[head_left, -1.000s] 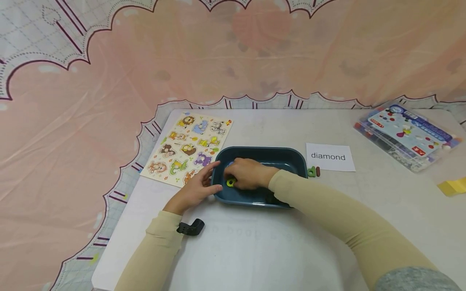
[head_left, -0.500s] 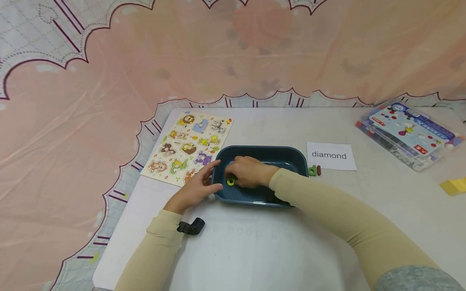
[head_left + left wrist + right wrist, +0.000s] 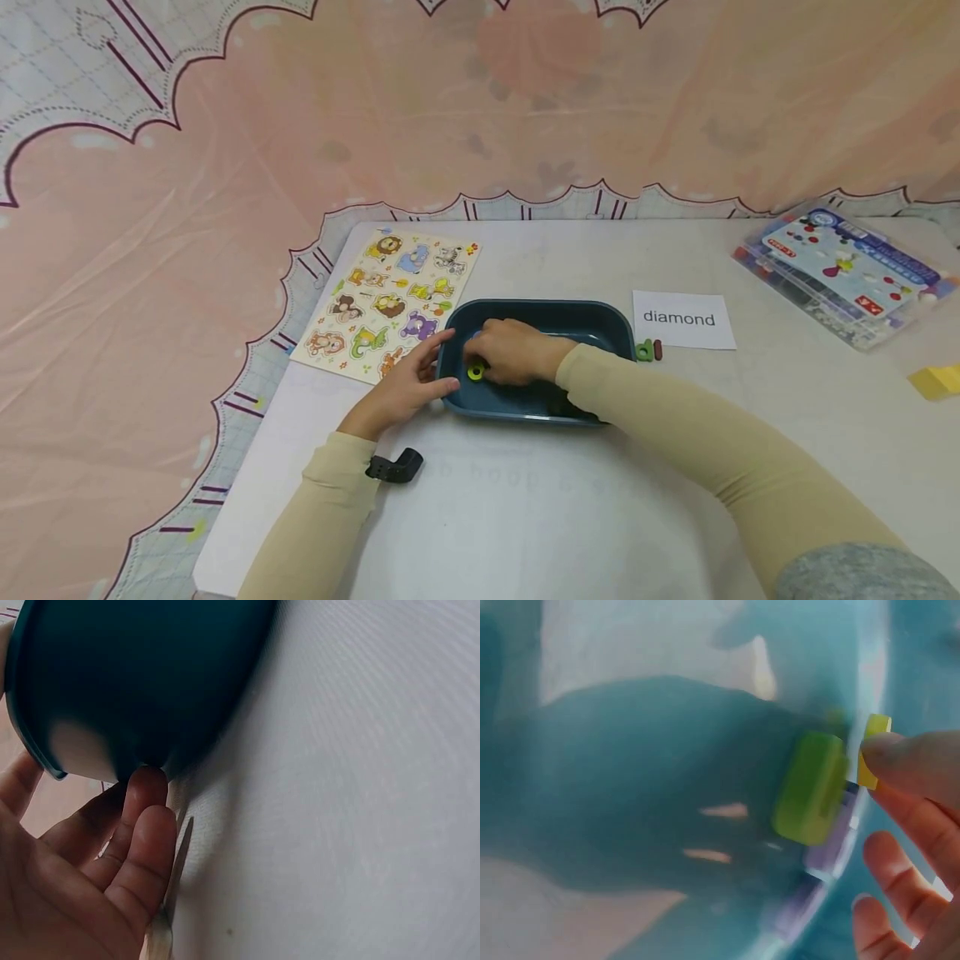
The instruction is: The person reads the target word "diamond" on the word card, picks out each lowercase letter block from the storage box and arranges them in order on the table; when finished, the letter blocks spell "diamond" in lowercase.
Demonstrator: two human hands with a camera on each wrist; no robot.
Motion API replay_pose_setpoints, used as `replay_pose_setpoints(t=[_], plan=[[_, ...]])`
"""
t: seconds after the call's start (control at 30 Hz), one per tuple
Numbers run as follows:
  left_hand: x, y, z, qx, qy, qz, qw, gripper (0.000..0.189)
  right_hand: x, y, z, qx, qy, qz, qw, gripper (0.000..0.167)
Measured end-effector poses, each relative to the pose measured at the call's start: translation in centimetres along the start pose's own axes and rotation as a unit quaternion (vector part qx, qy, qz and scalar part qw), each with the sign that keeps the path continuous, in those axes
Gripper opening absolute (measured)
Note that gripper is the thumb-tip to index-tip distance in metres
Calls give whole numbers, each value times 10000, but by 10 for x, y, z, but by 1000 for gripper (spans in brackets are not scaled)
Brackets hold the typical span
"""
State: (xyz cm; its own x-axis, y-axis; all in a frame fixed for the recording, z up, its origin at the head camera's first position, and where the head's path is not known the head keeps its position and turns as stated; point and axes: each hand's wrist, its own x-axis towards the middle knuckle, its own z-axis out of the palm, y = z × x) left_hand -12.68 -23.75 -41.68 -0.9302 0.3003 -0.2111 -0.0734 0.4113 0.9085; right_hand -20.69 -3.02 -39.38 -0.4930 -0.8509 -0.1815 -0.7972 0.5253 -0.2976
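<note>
My left hand (image 3: 401,392) grips the left end of a dark teal tray (image 3: 540,305), its thumb and fingers at the rim. In the left wrist view its curled fingers (image 3: 146,836) rest against the tray's outer wall. Reaching inside the tray, my right hand (image 3: 517,352) pinches a small yellow piece (image 3: 867,774) between thumb and finger in the right wrist view. The fingers cover part of its shape. Close by lie a thick yellow-green piece (image 3: 808,787) and a purple piece (image 3: 831,838) along the tray's wall. In the head view, a yellow-green ring-shaped piece (image 3: 476,376) shows beside the right fingers.
Right of the tray lies a white card (image 3: 684,332) reading "diamond", with a green letter d (image 3: 643,352) and a dark red bar-shaped piece (image 3: 657,349) below it. An animal picture board (image 3: 386,283), a clear plastic box (image 3: 847,267) and a yellow block (image 3: 934,383) flank them.
Both hands stay nearly where they were at the tray. The whole head view has shifted very slightly.
</note>
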Motion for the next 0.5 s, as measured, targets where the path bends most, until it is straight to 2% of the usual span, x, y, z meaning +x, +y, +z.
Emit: replay_pose_setpoints(t=[0.23,0.5], plan=[[1,-1,1,42,-17,-13,10000,77,-12,4,-13,259,188,184,9993,27],[0,-1,1,52,45,-4,10000,78,-39,14,-41,652,376,446,9962,26]])
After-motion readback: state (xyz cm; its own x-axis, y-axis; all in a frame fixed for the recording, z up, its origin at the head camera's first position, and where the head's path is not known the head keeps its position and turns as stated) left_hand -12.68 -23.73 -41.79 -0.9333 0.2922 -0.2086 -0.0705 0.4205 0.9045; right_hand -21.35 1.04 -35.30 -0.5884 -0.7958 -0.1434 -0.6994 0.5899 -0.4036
